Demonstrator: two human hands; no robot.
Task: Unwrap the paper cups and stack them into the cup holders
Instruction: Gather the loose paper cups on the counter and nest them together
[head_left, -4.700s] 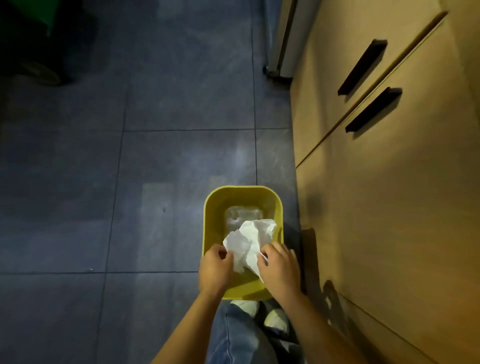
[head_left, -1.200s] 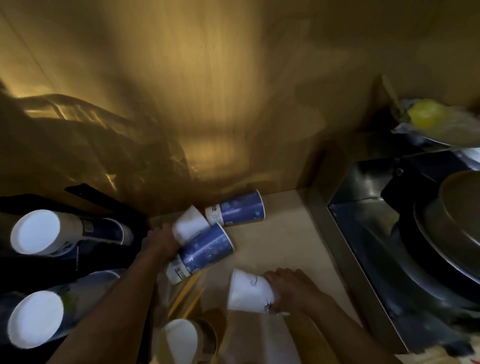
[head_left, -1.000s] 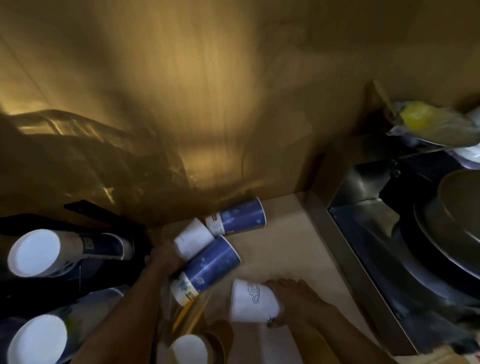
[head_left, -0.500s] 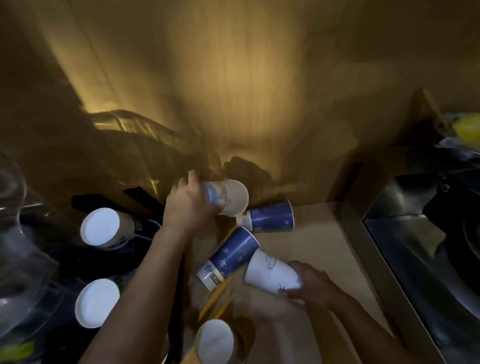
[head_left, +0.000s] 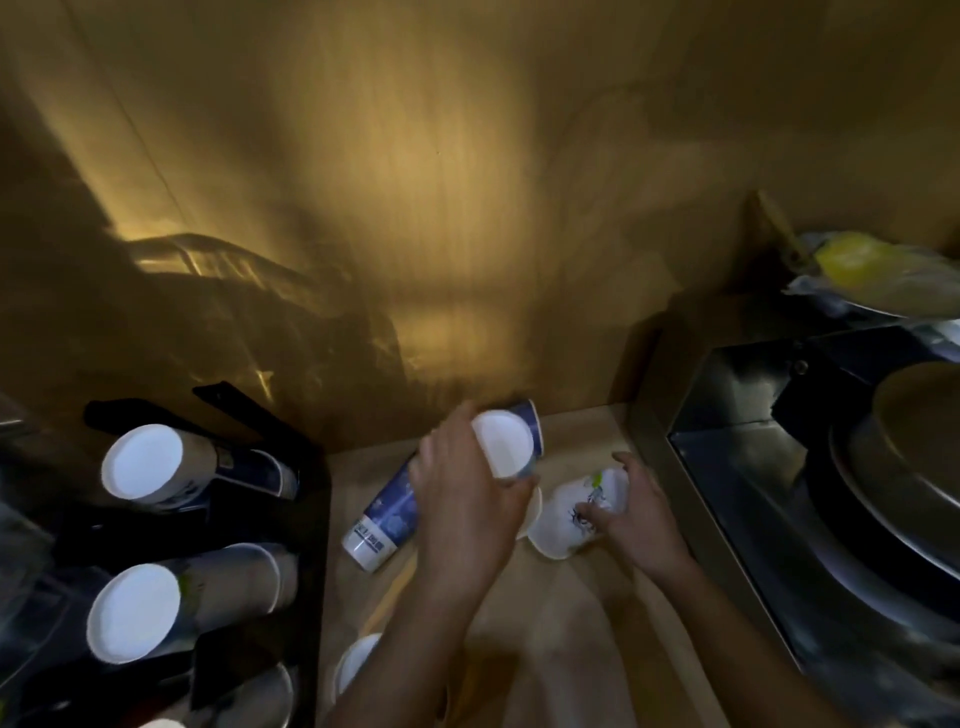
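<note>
My left hand (head_left: 462, 504) grips a blue paper cup (head_left: 506, 441) just above the counter, its white round end turned toward me. Right beside it, my right hand (head_left: 636, 514) holds a white printed cup (head_left: 569, 517) lying on its side on the wooden counter (head_left: 587, 634). Another blue cup (head_left: 387, 512) lies tilted to the left of my left hand. The black cup holder (head_left: 311, 519) at the left carries two stacks of cups, an upper stack (head_left: 143, 460) and a lower stack (head_left: 132, 605). One more white cup (head_left: 353, 667) shows behind my left forearm.
A steel sink (head_left: 727, 467) with a large metal pan (head_left: 919, 441) borders the counter on the right. A yellow item in a plastic bag (head_left: 857, 262) sits at the back right. A wooden wall (head_left: 441, 208) closes off the back.
My left hand has come down and to the right with a cup, close to the white cup in my right hand. Earlier, both hands dropped crumpled wrapping into a yellow bin.
</note>
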